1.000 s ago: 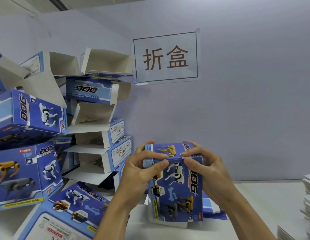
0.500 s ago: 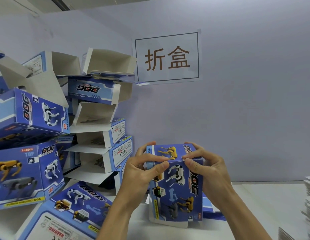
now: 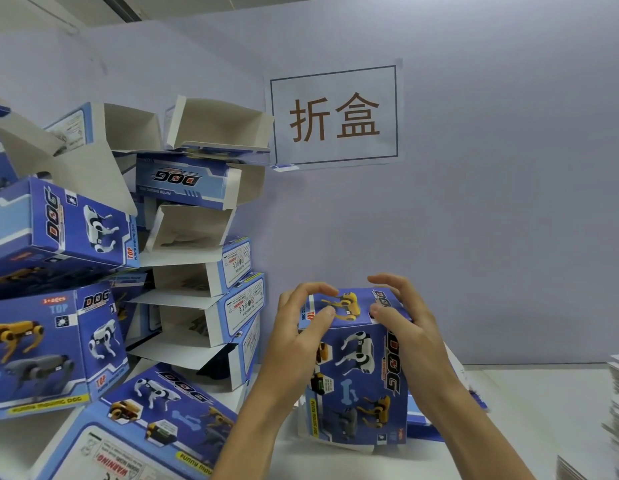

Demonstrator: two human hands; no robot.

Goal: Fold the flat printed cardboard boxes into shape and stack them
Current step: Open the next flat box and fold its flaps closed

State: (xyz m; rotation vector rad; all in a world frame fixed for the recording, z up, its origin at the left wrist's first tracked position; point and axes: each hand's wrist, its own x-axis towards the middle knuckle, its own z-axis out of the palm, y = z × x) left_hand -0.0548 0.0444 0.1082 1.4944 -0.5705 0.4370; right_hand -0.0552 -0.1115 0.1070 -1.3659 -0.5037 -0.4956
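A blue printed "DOG" box (image 3: 356,379) stands upright on the white table (image 3: 529,396), folded into shape with its top closed. My left hand (image 3: 294,341) holds its top left corner, thumb on the top face by the yellow dog picture, index finger arched over the back. My right hand (image 3: 408,337) cups the top right corner, thumb on the top's front edge, fingers arched above the top. A pile of folded boxes (image 3: 59,341) leans at the left.
A leaning stack of open-ended boxes (image 3: 204,299) rises against the wall beside the pile. One box (image 3: 145,431) lies tipped at the front left. Flat white blanks (image 3: 612,427) are stacked at the right edge. A paper sign (image 3: 335,116) hangs on the wall.
The box has stayed upright on the table. Both hands' fingers have lifted off the top flap and now arch above it, while the thumbs stay on the top.
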